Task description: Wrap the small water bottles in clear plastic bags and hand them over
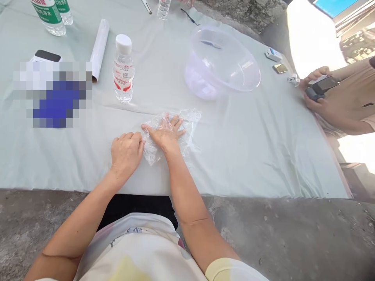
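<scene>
Crumpled clear plastic film (190, 125) lies on the cloth-covered table in front of me. My right hand (166, 134) is flat on the table with its fingers spread, and part of the film lies around and over them. At the film's left edge my left hand (126, 150) is closed, thumb side against the plastic, gripping its edge. Beyond my hands stands a small capped water bottle (123, 74) with a red and white label. A clear plastic basin (205, 82) sits tilted further back to the right.
A white roll (100, 50) lies at the back left, near larger green-labelled bottles (51, 17) and a pixelated blue patch (58, 103). Small devices (274, 54) rest near the right edge. Another person's hands (318, 88) hold a dark object there. The table's front edge is close to me.
</scene>
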Demonstrator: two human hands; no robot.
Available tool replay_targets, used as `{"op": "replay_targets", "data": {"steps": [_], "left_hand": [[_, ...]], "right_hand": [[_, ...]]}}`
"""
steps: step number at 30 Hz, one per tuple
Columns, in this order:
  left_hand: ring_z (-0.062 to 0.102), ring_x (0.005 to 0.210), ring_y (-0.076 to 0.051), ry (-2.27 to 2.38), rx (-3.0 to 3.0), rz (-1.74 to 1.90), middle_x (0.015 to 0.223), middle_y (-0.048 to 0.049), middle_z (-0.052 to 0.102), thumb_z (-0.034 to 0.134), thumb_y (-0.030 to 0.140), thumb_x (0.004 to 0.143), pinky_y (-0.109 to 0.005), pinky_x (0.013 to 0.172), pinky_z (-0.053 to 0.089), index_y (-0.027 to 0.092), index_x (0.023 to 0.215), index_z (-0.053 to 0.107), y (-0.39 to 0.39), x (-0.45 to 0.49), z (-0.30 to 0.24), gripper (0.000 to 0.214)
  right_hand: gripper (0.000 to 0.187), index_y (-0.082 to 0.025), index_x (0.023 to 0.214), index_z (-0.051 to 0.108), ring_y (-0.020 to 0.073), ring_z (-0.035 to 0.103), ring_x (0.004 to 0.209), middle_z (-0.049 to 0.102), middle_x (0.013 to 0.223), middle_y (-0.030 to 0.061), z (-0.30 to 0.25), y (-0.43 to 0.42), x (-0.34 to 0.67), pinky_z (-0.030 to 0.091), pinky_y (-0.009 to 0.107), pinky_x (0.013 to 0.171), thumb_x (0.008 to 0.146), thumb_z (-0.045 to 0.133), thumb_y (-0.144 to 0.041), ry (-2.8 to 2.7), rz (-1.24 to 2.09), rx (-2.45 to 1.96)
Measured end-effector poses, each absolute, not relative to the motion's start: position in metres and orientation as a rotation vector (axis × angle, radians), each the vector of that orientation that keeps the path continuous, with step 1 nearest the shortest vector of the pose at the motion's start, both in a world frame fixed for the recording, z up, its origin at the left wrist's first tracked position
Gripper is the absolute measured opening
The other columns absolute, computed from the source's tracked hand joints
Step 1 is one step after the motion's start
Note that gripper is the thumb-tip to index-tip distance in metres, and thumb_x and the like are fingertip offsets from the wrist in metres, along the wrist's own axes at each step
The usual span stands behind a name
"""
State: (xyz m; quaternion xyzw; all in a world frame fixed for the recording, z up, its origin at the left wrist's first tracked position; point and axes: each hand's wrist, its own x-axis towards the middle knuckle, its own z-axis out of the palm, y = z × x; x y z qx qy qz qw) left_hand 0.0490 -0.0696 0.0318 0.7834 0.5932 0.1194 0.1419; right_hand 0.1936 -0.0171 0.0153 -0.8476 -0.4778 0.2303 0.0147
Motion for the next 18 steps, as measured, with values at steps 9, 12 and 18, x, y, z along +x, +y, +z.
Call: {"op": "replay_targets", "data": {"steps": [9,12,18], "left_hand": [[0.063,0.086,-0.026,1.893,2.109,0.624,0.089,-0.0071,0.069,0.051,0.03,0.093,-0.039,0.076,0.047,0.021,0.087,0.064,-0.089,-0.011,0.03,0.017],[0.065,0.089,-0.02,1.737,1.982,1.017,0.097,-0.0042,0.069,0.054,0.028,0.092,-0.035,0.08,0.052,0.022,0.098,0.062,-0.089,0.011,0.056,0.012],[0.07,0.093,-0.019,1.115,1.821,0.885,0.094,-0.0032,0.072,0.047,0.019,0.092,-0.034,0.077,0.057,0.023,0.086,0.058,-0.069,0.104,0.08,0.013]], "right_hand": [[0.123,-0.017,0.163,0.011,0.0433,-0.014,0.155,-0.005,0.17,0.0223,0.019,-0.024,0.196,-0.005,0.071,0.117,0.071,0.046,-0.091,-1.484,0.712,-2.526],[0.126,-0.017,0.163,0.01,0.0437,-0.016,0.155,-0.007,0.169,0.0226,0.015,-0.021,0.196,-0.006,0.071,0.117,0.069,0.049,-0.091,-1.473,0.696,-2.53],[0.105,-0.016,0.163,0.007,0.0484,-0.008,0.155,0.003,0.169,0.0236,0.005,-0.029,0.195,0.001,0.078,0.113,0.085,0.048,-0.073,-1.657,0.595,-2.488]]}}
